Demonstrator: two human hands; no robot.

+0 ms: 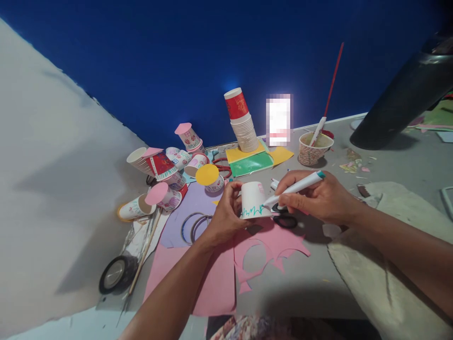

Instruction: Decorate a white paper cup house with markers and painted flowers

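The left hand (229, 210) grips the upside-down cup (251, 194) over the counter (300, 278) while the right hand (318, 196), on the cup's other side, pinches the marker (299, 187), whose long axis slants down leftward to the cup's green zigzag (253, 210), tip apparently touching.

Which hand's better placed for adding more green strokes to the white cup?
Right, likely: the right hand grips the marker, its tip beside the green strokes. The left hand is occupied holding the cup.
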